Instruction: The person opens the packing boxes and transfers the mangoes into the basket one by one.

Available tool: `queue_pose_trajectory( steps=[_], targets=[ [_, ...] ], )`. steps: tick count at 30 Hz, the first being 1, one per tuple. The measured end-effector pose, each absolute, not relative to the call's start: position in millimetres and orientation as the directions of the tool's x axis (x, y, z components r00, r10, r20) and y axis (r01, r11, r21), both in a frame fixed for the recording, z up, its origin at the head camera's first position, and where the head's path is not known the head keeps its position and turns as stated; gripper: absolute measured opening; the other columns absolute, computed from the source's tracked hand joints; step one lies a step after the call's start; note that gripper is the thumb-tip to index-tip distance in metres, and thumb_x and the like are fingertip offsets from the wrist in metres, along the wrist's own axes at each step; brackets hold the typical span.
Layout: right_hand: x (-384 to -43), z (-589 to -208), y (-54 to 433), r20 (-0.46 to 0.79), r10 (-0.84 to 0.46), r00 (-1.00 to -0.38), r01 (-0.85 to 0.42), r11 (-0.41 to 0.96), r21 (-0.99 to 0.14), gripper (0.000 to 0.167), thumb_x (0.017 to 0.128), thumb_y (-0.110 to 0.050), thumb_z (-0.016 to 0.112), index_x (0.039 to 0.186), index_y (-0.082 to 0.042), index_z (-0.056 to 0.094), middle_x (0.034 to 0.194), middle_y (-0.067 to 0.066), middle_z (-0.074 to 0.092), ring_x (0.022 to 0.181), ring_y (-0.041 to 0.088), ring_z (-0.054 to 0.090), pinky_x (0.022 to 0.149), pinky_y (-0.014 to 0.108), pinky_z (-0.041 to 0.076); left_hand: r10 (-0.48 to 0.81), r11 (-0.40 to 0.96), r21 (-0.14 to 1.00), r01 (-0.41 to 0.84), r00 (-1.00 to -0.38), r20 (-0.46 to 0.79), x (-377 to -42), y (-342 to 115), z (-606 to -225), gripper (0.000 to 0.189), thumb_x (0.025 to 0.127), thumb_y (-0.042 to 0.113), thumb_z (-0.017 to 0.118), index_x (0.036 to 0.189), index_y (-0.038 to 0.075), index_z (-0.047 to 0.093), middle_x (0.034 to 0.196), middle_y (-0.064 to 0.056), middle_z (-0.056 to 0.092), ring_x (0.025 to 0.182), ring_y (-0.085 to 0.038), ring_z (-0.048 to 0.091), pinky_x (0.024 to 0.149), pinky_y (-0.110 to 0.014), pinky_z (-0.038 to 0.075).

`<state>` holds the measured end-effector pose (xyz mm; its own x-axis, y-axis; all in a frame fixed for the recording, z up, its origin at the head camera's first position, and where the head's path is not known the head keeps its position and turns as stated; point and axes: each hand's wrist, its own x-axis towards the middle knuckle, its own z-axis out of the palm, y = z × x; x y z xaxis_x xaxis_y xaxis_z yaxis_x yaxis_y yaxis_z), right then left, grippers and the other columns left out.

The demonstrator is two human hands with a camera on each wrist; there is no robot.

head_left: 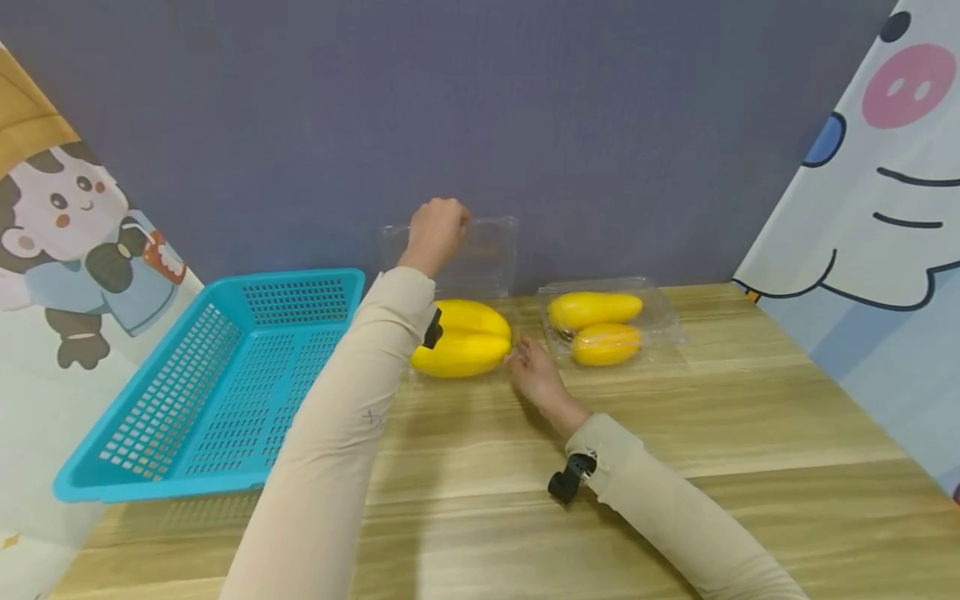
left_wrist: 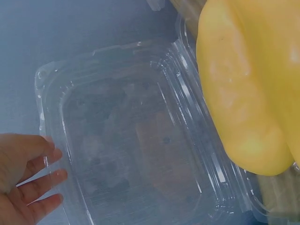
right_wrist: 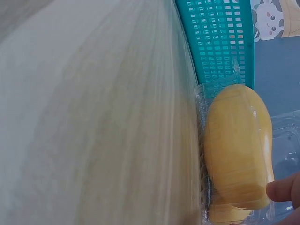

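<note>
A clear plastic clamshell box [right_wrist: 203, 154] holds two large, smooth yellow fruits [head_left: 461, 337] lying side by side. Its lid [head_left: 491, 250] stands raised behind them against the dark wall. My left hand [head_left: 437, 235] grips the lid's far edge, thumb on one face and fingers on the other, as the left wrist view shows [left_wrist: 28, 178]. At the box's right end, my right hand [head_left: 538, 377] pinches the rim, with the thumb close to one fruit. My left forearm hides the box's left end in the head view.
On the left stands a turquoise plastic basket [head_left: 360, 279] with perforated walls. To the right, a second clear box [head_left: 660, 312] contains two smaller yellow fruits [head_left: 596, 310]. A dark wall [head_left: 600, 150] rises behind the wooden table [head_left: 480, 517], with cartoon-printed cloths at both sides.
</note>
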<state>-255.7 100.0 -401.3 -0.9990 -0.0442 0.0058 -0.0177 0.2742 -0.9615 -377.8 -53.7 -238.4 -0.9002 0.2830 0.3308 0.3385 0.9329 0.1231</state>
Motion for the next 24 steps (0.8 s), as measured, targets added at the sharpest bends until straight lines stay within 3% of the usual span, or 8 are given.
queue_pose_trajectory(
  steps=[8,19,24],
  targets=[
    [-255,-400,101,0.007,-0.054,-0.999,-0.021,0.264,-0.964,0.062,0.096,-0.01,0.048,0.145,0.011,0.015,0.148,0.03,0.023,0.137,0.039,0.026,0.111,0.044,0.027,0.23,0.94,0.165,0.298,-0.913,0.337,-384,-56,-243,0.032,0.093,0.003,0.052,0.122,0.01,0.064,0.12,-0.009,0.064,0.102,-0.027,0.062,0.083,-0.036,0.053],
    [-255,-401,102,0.015,-0.058,-0.998,-0.03,0.267,-0.963,0.062,0.095,-0.008,0.048,0.144,0.012,0.017,0.147,0.032,0.024,0.136,0.041,0.028,0.11,0.046,0.028,0.248,0.955,0.074,0.288,-0.908,0.337,-389,-59,-245,0.04,0.089,0.005,0.057,0.128,0.011,0.059,0.12,-0.01,0.064,0.097,-0.028,0.063,0.08,-0.038,0.053],
    [-255,-402,102,0.023,-0.054,-0.998,-0.037,0.262,-0.964,0.062,0.095,-0.01,0.049,0.144,0.012,0.018,0.147,0.032,0.025,0.136,0.041,0.028,0.11,0.046,0.028,0.255,0.957,0.043,0.285,-0.907,0.334,-393,-61,-249,0.045,0.087,0.008,0.059,0.132,0.012,0.055,0.124,-0.011,0.062,0.104,-0.03,0.06,0.088,-0.04,0.048]
  ],
)
